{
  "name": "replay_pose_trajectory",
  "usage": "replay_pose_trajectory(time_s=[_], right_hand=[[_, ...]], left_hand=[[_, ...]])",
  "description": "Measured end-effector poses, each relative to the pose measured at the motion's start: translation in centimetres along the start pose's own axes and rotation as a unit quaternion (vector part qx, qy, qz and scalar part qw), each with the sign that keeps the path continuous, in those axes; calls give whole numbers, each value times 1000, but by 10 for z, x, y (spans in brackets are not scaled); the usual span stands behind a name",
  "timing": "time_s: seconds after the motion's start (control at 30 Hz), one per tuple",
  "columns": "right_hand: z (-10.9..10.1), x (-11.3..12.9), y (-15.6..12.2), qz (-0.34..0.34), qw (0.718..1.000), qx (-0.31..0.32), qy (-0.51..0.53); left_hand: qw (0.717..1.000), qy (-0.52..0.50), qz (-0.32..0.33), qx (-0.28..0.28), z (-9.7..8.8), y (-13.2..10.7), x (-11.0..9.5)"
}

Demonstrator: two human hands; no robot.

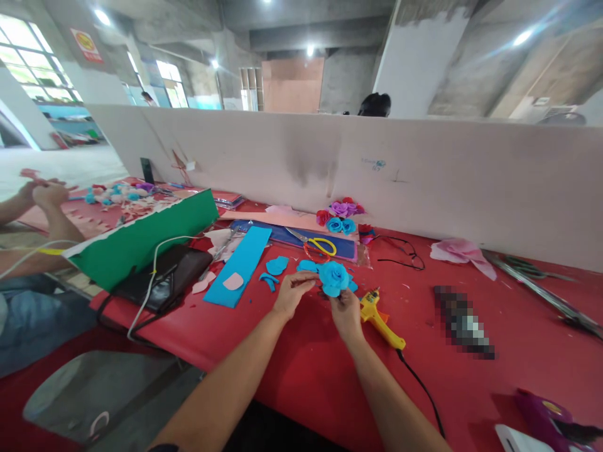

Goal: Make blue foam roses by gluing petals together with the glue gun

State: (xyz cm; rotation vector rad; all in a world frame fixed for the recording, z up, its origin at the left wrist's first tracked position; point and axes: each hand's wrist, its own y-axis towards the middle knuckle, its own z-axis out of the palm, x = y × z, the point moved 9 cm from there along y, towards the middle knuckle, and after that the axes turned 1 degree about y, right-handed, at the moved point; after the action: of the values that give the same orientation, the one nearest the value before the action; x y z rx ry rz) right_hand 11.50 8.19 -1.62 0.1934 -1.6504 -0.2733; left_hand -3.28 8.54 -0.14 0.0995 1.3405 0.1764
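While both hands meet at it, one blue paper flower (pixel 333 278), full-petalled, bloom upward, is held over the red surface (pixel 306 364).

Risks, as judged: petals could crease or come away if the right hand (pixel 347 314) squeezes hard or the left hand (pixel 291 295) tugs at the rim. One yellow glue gun (pixel 382 323), lying just right of the flower, could be knocked by a sideways swing of the right wrist, or burn it; whether it is hot cannot be told. One black cord (pixel 424 386), nearer the wearer than the flower, could snag the right forearm and drag the gun.

Pose, right: forearm slanting up to the flower from the near side; fingers bent and closed on its underside, the grip partly hidden by petals.

Pose, left: placed left of the flower, wrist bent inward; thumb and forefinger reaching toward the flower's edge, with little gap between them. Whether they pinch anything cannot be told.
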Motion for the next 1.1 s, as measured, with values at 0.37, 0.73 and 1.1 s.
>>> replay_pose_trajectory(time_s=[0.37, 0.73, 1.1], right_hand=[[3, 7, -8, -1, 999, 9, -53], [19, 31, -16, 15, 997, 60, -48], [27, 21, -17, 55, 994, 94, 31]], left_hand=[[994, 72, 31, 81, 12, 0, -19], [987, -83, -126, 57, 17, -7, 19], [969, -147, -180, 88, 22, -10, 27]])
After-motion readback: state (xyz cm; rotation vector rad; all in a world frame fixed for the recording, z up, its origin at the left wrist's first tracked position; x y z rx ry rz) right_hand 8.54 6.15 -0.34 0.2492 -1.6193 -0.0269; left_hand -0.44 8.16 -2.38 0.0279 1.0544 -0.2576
